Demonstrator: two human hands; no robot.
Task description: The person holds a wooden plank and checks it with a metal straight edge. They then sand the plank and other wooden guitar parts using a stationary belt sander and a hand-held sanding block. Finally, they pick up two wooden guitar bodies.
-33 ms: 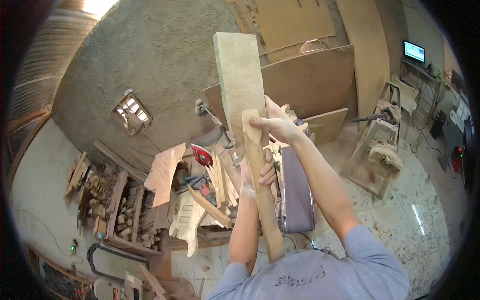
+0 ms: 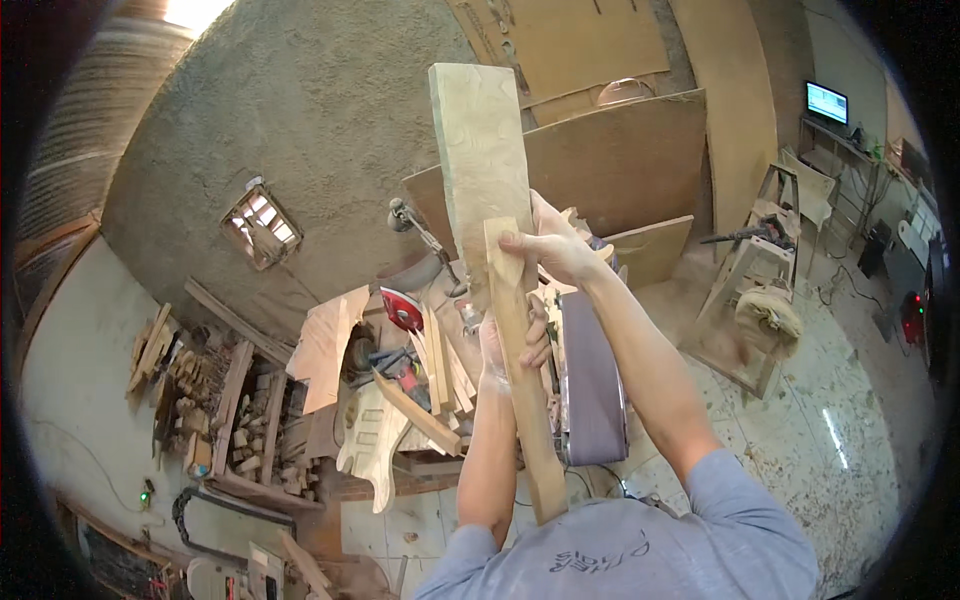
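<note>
A wide pale wooden board (image 2: 485, 140) points up and away in front of me, its long side edge facing left. Over its lower end lies a narrower, darker wooden strip (image 2: 530, 410), which runs back toward my chest. My right hand (image 2: 562, 248) clamps the overlap, thumb pressed on the strip's upper end and fingers partly hidden behind the board. Lower down, my left hand (image 2: 520, 345) wraps round the strip from underneath, with its fingertips curling over the right edge. Whether the two pieces are joined cannot be seen.
Left of my arms, a cluttered bench holds a red iron (image 2: 402, 308), wooden sticks and a pale guitar-shaped body (image 2: 375, 440). A sander with a wide grey belt (image 2: 592, 385) stands beside my right forearm. Offcuts fill a rack (image 2: 255, 420) at left; a wooden frame (image 2: 745, 290) stands right.
</note>
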